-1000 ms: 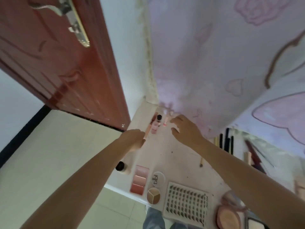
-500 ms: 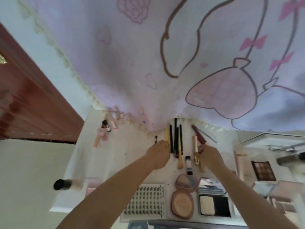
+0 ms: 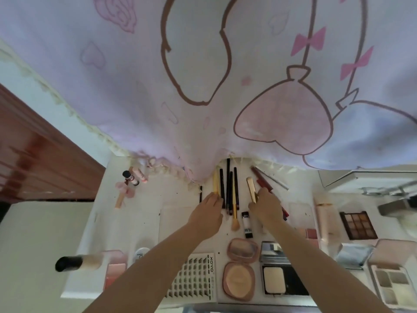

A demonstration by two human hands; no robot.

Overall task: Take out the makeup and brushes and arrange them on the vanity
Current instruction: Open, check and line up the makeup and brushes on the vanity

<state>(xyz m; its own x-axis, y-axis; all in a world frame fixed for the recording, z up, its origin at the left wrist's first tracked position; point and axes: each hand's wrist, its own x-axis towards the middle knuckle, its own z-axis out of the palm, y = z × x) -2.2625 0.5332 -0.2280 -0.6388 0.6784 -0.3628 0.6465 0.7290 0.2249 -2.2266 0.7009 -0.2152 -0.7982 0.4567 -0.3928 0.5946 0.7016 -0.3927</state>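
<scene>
Two hands move to the brush row

Both hands have left the vanity's (image 3: 140,213) far-left bottles. The left hand (image 3: 206,213) now rests curled fingers on the yellow-handled brush (image 3: 216,184); the right hand (image 3: 266,207) pinches a gold tube (image 3: 251,190). Straightening looks underway.

Vanity (image 3: 140,222): brushes (image 3: 228,188) at 12 o'clock; lash tray (image 3: 191,276) at 6; compact (image 3: 240,267) just right; palette (image 3: 357,224) at 3; bottles (image 3: 132,177) at 10.

White vanity (image 3: 144,222) carries black pencils (image 3: 228,188), a lash tray (image 3: 191,276), a pink compact (image 3: 239,267) and an eyeshadow palette (image 3: 357,225)
</scene>
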